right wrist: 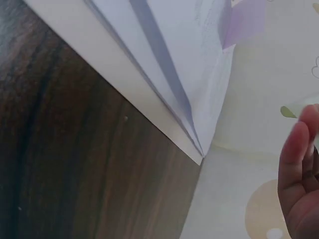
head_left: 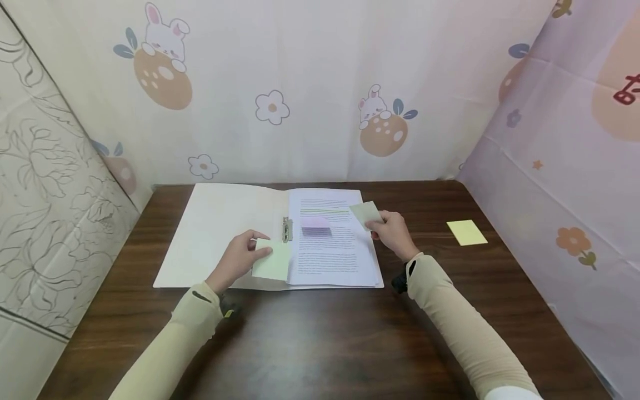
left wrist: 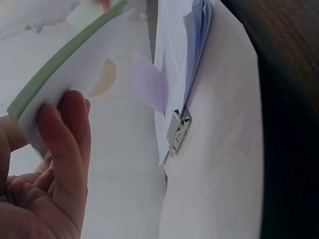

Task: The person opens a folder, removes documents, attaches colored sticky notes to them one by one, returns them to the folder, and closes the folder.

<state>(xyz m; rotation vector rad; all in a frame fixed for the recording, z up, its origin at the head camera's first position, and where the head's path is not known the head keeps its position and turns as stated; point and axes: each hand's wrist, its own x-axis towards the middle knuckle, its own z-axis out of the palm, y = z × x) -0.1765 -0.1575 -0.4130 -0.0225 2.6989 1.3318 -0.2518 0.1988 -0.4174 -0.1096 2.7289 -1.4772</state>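
Tabletop [head_left: 300,344] (dark streaky wood) below handheld green notes [head_left: 274,262], rabbit-print curtain [head_left: 320,50] behind.

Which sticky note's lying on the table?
The yellow note; the purple note is on the page, left hand holds the green pad, right hand a green note.

I count 1 left hand [head_left: 238,258] and 1 right hand [head_left: 395,232], fitted with 2 sleeves [head_left: 450,305]. Held in my grip: 1 green pad [head_left: 272,265], 1 loose green sheet [head_left: 365,214]. Other notes: 1 pink note [head_left: 315,223], 1 yellow note [head_left: 466,232]. Filing items: 1 white folder [head_left: 220,219], 1 metal clip [head_left: 286,229], 1 printed stack [head_left: 327,261]. Work surface: 1 table [head_left: 310,339]. Patterns on the back curtain [head_left: 320,158]: 2 rabbits [head_left: 166,42], 2 white flowers [head_left: 262,108].
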